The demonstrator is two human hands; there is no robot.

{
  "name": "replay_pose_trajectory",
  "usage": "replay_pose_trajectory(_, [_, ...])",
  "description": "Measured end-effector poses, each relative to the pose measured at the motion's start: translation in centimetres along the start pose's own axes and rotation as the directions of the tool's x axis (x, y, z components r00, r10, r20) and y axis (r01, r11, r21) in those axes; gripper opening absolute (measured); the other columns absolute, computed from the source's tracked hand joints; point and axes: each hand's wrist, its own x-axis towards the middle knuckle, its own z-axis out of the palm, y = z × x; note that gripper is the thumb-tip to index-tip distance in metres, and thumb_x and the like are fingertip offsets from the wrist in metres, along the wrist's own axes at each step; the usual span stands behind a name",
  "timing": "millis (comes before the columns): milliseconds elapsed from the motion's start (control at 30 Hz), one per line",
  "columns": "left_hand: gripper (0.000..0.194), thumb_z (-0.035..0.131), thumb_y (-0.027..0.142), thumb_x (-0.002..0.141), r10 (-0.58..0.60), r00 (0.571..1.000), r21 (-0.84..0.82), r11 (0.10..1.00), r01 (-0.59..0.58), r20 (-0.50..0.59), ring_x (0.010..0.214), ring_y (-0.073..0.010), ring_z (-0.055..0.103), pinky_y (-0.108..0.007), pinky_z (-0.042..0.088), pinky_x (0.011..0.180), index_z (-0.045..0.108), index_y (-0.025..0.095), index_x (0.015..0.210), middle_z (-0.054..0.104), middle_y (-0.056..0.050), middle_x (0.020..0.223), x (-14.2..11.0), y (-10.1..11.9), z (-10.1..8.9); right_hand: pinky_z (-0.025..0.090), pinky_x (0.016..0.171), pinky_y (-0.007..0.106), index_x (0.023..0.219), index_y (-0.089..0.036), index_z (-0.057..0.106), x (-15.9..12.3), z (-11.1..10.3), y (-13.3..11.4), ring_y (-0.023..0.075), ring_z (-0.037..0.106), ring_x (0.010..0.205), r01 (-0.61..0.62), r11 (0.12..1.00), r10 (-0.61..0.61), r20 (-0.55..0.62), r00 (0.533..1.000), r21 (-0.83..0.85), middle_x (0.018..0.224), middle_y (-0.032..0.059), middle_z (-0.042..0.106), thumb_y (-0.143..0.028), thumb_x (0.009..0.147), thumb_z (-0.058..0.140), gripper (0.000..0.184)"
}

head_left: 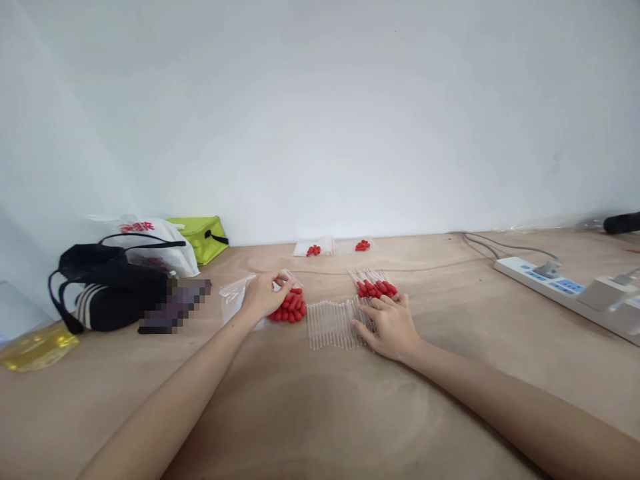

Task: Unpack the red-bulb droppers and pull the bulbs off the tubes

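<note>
My left hand (pixel 263 295) is above the left edge of a pile of red rubber bulbs (pixel 293 308), which look like dropper bulbs. Its thumb and forefinger come together in a pinch; whatever is between them is hidden or too small to name. A clear plastic bag (pixel 231 298) lies under and beside this hand. My right hand (pixel 393 325) rests at the right end of a row of thin clear tubes (pixel 330 325), its thumb and forefinger apart and touching the tubes. Just beyond its knuckles lie clear tubes fitted with red bulbs (pixel 377 289), bulb ends towards me.
Against the wall lie small clear bags (pixel 325 247) with red bulbs on them. To the left are a black bag (pixel 115 287), a blurred flat object (pixel 175 307), a white plastic bag (pixel 183 257) and a lime-green bag (pixel 203 237). A power strip (pixel 550 283) with cables stands right.
</note>
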Motion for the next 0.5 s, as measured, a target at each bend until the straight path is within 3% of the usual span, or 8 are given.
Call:
replay_pose_trajectory(100, [0.024, 0.049, 0.040, 0.072, 0.049, 0.997, -0.060, 0.997, -0.046, 0.051, 0.066, -0.0157, 0.056, -0.025, 0.039, 0.062, 0.062, 0.021, 0.077, 0.065, 0.000, 0.074, 0.2, 1.6, 0.3, 0.020, 0.071, 0.034, 0.093, -0.021, 0.063, -0.2, -0.4, 0.5, 0.0166, 0.048, 0.073, 0.055, 0.998, -0.054, -0.020, 0.998, 0.043, 0.074, 0.0044, 0.060, -0.050, 0.076, 0.047, 0.037])
replay_pose_trajectory(300, [0.021, 0.053, 0.035, 0.071, 0.079, 0.980, -0.094, 0.994, -0.063, 0.180, 0.077, -0.0179, 0.058, -0.026, 0.040, 0.067, 0.065, 0.020, 0.079, 0.067, -0.003, 0.083, 1.5, 6.5, 2.8, 0.024, 0.082, 0.040, 0.118, -0.021, 0.048, -0.9, -1.8, 2.5, 0.0229, 0.045, 0.091, 0.323, 0.930, -0.337, 0.052, 0.940, 0.178, 0.103, 0.0098, 0.054, -0.076, 0.053, 0.050, 0.085])
replay_pose_trajectory(500, [0.039, 0.050, 0.054, 0.068, -0.047, 0.957, -0.027, 0.998, 0.057, 0.287, 0.086, -0.0257, 0.058, -0.034, 0.038, 0.077, 0.067, 0.019, 0.069, 0.068, -0.009, 0.082, 3.2, 11.0, 5.9, 0.023, 0.086, 0.043, 0.120, -0.022, 0.046, -0.6, -1.5, 2.8, 0.0242, 0.043, 0.099, 0.315, 0.933, -0.331, 0.070, 0.941, 0.173, 0.110, 0.0112, 0.051, -0.072, 0.061, 0.046, 0.077])
